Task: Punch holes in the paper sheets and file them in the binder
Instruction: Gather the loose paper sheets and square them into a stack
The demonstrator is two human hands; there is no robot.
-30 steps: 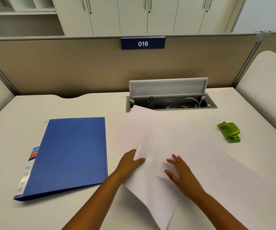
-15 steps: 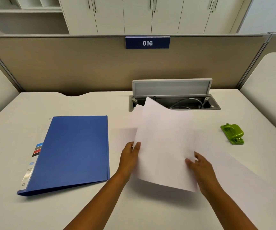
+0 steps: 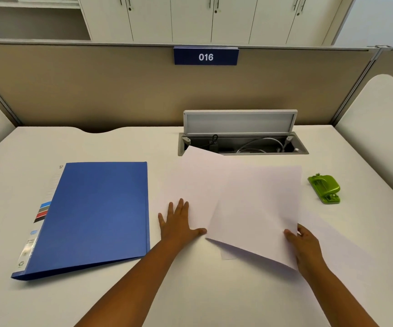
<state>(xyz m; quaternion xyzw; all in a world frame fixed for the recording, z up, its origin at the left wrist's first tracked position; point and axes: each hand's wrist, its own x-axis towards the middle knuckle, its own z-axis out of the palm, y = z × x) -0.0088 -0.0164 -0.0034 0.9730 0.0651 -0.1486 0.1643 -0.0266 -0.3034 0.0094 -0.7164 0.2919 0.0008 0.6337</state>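
A closed blue binder lies flat on the left of the white desk. My right hand pinches the lower right corner of a white paper sheet, which is lifted off the desk and casts a shadow below. My left hand rests flat with spread fingers on another white sheet lying on the desk beside the binder. A third sheet lies flat at the right, under my right forearm. A green hole punch sits on the desk at the far right, apart from both hands.
An open cable tray with its lid up is sunk into the desk behind the sheets. A beige partition with a "016" sign closes the far edge. Neighbouring desks curve in at both sides.
My right hand has swung the lifted sheet to the right and lower. My left hand let go of it and now lies flat on the sheet on the desk.
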